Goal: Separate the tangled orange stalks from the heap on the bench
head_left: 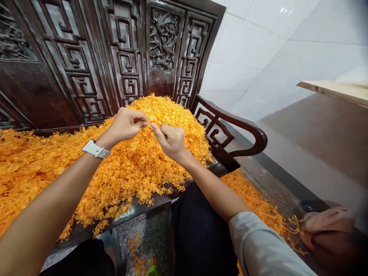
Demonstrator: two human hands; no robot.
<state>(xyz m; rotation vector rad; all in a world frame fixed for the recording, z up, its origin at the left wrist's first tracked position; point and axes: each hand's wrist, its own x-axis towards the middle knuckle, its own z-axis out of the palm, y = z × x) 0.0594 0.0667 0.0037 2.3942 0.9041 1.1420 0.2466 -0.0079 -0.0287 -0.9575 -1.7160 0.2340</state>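
A large heap of small orange plastic flower-shaped pieces (123, 184) covers the seat of a dark carved wooden bench. Above the heap, my left hand (128, 124), with a pale watch strap (96, 148) at the wrist, pinches thumb and forefinger together. My right hand (169, 140) is closed as well, its thumb tip close against the left fingertips. Something small and orange seems to sit between the fingertips, but it blends into the heap behind and its shape cannot be made out.
The bench has a carved backrest (162, 42) and a curved armrest (255, 140) on the right. Orange strands (255, 199) lie on the floor beyond the armrest, near a brownish bag-like bundle (330, 226). A wooden board edge (330, 91) juts in at right. A green object (153, 271) is low down.
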